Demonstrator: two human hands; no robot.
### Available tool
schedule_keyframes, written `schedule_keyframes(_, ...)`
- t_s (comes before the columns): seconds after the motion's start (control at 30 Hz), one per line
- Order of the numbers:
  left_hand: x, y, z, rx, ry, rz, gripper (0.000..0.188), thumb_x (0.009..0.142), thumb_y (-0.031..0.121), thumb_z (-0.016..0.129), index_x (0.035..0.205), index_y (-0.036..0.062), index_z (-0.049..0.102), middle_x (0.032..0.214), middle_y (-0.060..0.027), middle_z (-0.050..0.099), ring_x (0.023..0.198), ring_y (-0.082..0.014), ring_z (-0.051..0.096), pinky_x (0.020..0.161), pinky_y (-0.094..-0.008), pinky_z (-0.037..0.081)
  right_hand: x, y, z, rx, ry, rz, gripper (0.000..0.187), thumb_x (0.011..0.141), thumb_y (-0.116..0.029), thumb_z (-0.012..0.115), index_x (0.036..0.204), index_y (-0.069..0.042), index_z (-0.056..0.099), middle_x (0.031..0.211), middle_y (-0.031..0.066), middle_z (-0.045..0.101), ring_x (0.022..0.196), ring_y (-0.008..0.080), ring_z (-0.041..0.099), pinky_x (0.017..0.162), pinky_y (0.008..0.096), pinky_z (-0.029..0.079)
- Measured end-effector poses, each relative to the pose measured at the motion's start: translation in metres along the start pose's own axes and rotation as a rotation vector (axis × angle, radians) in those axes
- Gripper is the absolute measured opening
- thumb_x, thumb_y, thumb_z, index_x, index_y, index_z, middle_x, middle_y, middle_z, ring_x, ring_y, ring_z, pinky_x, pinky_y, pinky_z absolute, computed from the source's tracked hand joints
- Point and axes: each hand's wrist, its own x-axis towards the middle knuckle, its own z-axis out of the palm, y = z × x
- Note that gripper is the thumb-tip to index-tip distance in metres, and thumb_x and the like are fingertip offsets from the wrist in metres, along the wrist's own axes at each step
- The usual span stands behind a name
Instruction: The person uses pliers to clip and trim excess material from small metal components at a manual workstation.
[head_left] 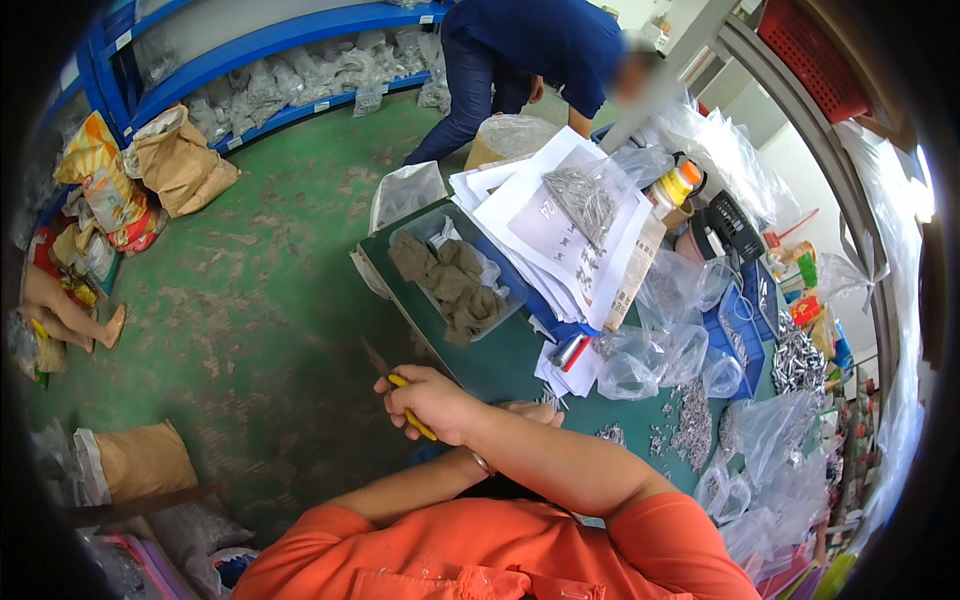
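My right hand is closed around yellow-handled scissors, their pointed blade angled up and left over the floor beside the table corner. My forearms cross, the right one on top. Beneath it, my left hand shows only in part at the table edge, beside some small thin metal pieces; its fingers are mostly hidden. Just beyond the hands, a clear plastic tub on the green table contains crumpled grey-brown cloth.
Papers with a bag of metal pins on top lie behind the tub. Loose metal parts, plastic bags and a blue bin crowd the right. A person in blue bends over beyond the table. Sacks stand left.
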Motion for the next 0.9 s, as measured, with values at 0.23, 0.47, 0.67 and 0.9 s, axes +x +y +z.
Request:
schedule_keyframes(0.23, -0.006, 0.001, -0.006, 0.07, -0.219, -0.164, 0.028, 0.073, 0.013, 0.058, 0.055, 0.0059, 0.036, 0.051, -0.0112, 0.04, 0.044, -0.0239, 0.041, 0.041, -0.0337, 0.032, -0.056, 0.019, -0.012, 0.172, -0.082, -0.159, 0.04, 0.07, 0.001, 0.048, 0.109, 0.003, 0.044, 0.08, 0.0074, 0.051, 0.064, 0.0148, 0.049, 0.046, 0.0246, 0.038)
schedule_keyframes(0.47, -0.026, -0.024, 0.0, -0.23, -0.041, -0.397, 0.013, 0.067, 0.011, 0.061, 0.066, 0.0061, 0.05, 0.058, -0.0063, 0.051, 0.048, -0.0197, 0.047, 0.046, -0.0298, 0.04, -0.16, 0.026, -0.052, 0.466, 0.104, -0.432, 0.042, 0.064, 0.004, 0.054, 0.106, 0.001, 0.048, 0.072, 0.0121, 0.053, 0.047, 0.0198, 0.051, 0.036, 0.0278, 0.037)
schedule_keyframes(0.67, -0.01, 0.003, -0.014, -0.318, 0.051, -0.472, 0.015, 0.074, -0.008, 0.053, 0.076, 0.0039, 0.044, 0.074, -0.0002, 0.045, 0.061, -0.0042, 0.041, 0.055, -0.0184, 0.037, -0.224, 0.078, -0.087, 0.695, 0.606, -0.689, 0.041, 0.069, 0.004, 0.044, 0.109, -0.002, 0.047, 0.082, 0.0064, 0.048, 0.065, 0.0167, 0.047, 0.047, 0.0258, 0.039)
schedule_keyframes(0.9, 0.004, 0.017, -0.019, 0.161, -0.131, -0.203, 0.012, 0.072, -0.005, 0.058, 0.08, 0.0021, 0.056, 0.079, -0.0039, 0.051, 0.06, -0.0087, 0.049, 0.053, -0.0207, 0.04, -0.237, 0.113, -0.095, 0.672, 0.731, -0.631, 0.038, 0.068, 0.005, 0.041, 0.106, -0.001, 0.048, 0.082, 0.0063, 0.05, 0.063, 0.0163, 0.049, 0.046, 0.0252, 0.039)
